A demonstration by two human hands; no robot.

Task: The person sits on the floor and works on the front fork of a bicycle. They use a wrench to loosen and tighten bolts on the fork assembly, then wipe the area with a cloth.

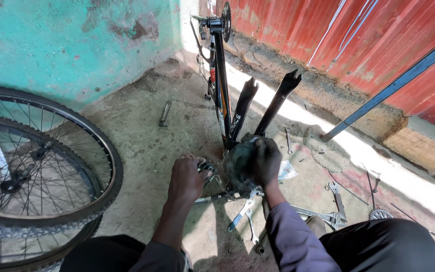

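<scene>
Two hands work low on the floor. Right hand (264,160) fingers grip a dark rag (240,163) on the upside-down bike frame (221,90), whose long bar points away. Left hand (186,179) fingers curl on a small metal part (207,166) just left of it.

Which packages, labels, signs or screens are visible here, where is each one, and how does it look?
Frame decals: on the upside-down black bicycle frame, orange and white markings along the tube.
Fork lettering: pale lettering on the black fork leg.
Clear wrapper: crumpled on the concrete, just beside the right hand.
No signs or screens.
</scene>
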